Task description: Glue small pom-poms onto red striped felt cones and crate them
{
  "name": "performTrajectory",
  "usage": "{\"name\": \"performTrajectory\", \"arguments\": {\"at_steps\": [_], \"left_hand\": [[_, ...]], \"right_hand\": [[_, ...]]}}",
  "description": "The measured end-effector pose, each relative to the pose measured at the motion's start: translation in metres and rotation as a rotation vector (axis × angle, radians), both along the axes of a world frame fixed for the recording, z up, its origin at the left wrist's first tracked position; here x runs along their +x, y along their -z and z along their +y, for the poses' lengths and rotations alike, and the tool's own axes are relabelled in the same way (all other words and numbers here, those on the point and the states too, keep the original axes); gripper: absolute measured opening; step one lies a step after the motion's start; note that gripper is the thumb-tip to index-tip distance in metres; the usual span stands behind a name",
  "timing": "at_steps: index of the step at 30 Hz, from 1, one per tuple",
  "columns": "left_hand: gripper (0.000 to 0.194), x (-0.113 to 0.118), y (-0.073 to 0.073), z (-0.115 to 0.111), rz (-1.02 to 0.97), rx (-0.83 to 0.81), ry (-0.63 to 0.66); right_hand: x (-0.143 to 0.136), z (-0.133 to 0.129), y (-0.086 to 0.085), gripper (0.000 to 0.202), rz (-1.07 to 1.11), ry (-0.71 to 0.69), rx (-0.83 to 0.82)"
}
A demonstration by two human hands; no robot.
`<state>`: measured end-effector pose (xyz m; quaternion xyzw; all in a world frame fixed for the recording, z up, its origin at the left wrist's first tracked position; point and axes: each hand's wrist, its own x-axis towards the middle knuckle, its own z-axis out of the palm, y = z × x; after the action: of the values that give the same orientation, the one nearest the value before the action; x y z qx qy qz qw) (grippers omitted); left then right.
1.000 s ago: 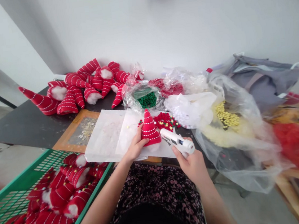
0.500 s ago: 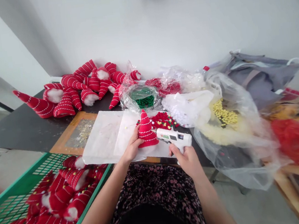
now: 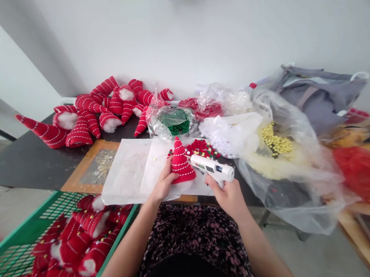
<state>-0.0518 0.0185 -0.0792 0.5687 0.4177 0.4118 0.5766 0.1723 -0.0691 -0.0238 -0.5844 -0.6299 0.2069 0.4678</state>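
Observation:
A red cone hat with white stitched stripes (image 3: 181,165) stands upright over white paper (image 3: 127,168), its left side gripped by my left hand (image 3: 163,180). My right hand (image 3: 227,195) is wrapped round the handle of a white glue gun (image 3: 213,168). The gun's nozzle points left and is at the right side of the cone, above its middle; whether it touches is too small to tell. Behind the cone lie small red, green and yellow pompoms (image 3: 201,148).
Several stuffed red cones (image 3: 88,106) lie at the back left. A green crate (image 3: 49,204) of similar cones is at the lower left. Behind the paper sits a bag of green pompoms (image 3: 176,122); bags of white (image 3: 227,135) and yellow pompoms (image 3: 277,140) are to the right.
The glue gun and my right hand have shifted slightly left and up, and the nozzle now sits higher along the cone. My left hand still holds the cone.

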Motion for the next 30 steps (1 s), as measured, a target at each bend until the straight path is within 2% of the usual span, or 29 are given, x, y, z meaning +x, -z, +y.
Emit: {"name": "performTrajectory", "arguments": {"at_steps": [9,18,30], "left_hand": [[0.095,-0.001,0.003,0.003,0.095,0.002,-0.003],[0.088,-0.001,0.001,0.002,0.036,0.032,0.023],[0.09,0.0,-0.003,0.0,0.038,0.015,0.013]], "right_hand": [[-0.004,0.006,0.008,0.039,-0.034,0.034,0.005],[0.001,0.002,-0.007,0.035,-0.141,0.06,0.049],[-0.004,0.005,-0.008,0.034,-0.081,0.023,0.005]]}}
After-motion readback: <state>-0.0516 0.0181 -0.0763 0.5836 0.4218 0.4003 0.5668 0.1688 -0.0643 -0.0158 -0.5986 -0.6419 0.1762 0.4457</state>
